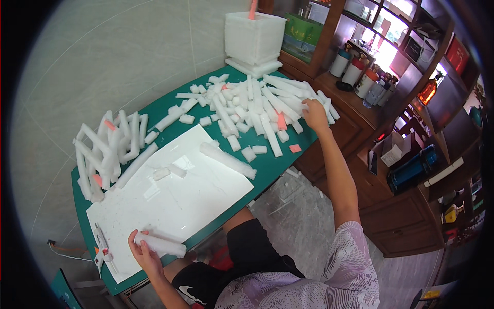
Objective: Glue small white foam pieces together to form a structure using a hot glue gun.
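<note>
White foam log (163, 245) clasped in left hand (145, 254), right hand's (315, 115) hold unclear, with nine-o'clock bent pieces (108, 150) seemingly joined, one-o'clock sticks (270, 135) loose.

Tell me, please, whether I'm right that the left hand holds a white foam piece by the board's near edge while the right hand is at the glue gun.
Not quite: the head view shows the right hand at the foam pile, not at the glue gun. The left hand does hold a white foam piece by the near edge of the board.
</note>
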Demonstrator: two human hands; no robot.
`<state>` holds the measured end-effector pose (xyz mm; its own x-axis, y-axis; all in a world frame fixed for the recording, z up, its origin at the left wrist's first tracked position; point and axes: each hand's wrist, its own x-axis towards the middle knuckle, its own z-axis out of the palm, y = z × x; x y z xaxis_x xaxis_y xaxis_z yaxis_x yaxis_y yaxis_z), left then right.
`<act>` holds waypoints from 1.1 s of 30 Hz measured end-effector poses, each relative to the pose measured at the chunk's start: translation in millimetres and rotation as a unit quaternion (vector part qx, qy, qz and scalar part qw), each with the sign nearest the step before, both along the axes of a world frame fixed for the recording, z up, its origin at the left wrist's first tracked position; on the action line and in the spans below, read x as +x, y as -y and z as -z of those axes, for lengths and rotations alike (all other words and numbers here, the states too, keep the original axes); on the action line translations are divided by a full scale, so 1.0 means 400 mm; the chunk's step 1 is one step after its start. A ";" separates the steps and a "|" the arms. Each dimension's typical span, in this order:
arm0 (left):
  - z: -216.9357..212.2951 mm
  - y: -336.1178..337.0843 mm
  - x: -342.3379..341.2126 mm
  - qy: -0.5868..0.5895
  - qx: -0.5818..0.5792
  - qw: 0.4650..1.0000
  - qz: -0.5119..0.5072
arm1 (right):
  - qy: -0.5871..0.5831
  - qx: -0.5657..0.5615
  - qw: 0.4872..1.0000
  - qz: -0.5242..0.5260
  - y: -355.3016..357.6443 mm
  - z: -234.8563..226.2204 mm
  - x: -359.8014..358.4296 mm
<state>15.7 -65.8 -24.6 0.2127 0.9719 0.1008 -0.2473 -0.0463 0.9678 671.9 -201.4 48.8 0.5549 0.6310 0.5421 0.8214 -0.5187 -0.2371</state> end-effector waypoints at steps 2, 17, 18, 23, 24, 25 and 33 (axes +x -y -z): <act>0.006 -0.004 0.001 0.008 0.006 1.000 -0.005 | -0.006 0.056 0.998 0.003 0.000 -0.010 0.007; -0.004 0.009 0.003 0.014 -0.054 0.998 0.006 | 0.141 -0.027 0.988 -0.051 -0.029 -0.054 -0.010; 0.004 0.005 -0.001 0.026 -0.050 0.998 0.028 | 0.189 0.132 0.970 -0.081 -0.029 -0.064 -0.013; -0.006 0.002 -0.008 -0.038 -0.006 0.999 0.008 | -0.254 0.280 0.914 -0.150 -0.026 -0.164 -0.385; -0.009 0.001 0.008 -0.004 -0.012 1.000 0.005 | -0.391 0.309 0.844 -0.199 -0.028 -0.137 -0.496; -0.018 -0.005 0.046 0.039 -0.013 0.999 0.024 | -0.455 0.321 0.801 -0.221 -0.008 -0.097 -0.577; -0.097 0.044 0.101 0.067 0.003 0.997 0.040 | -0.782 0.144 0.531 -0.293 -0.048 0.123 -1.067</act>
<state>56.2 -83.4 14.3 0.2746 0.9514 0.1395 -0.3775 -0.0267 0.9256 245.0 -182.0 -0.5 0.2228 0.9598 -0.1704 -0.4965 -0.0387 -0.8672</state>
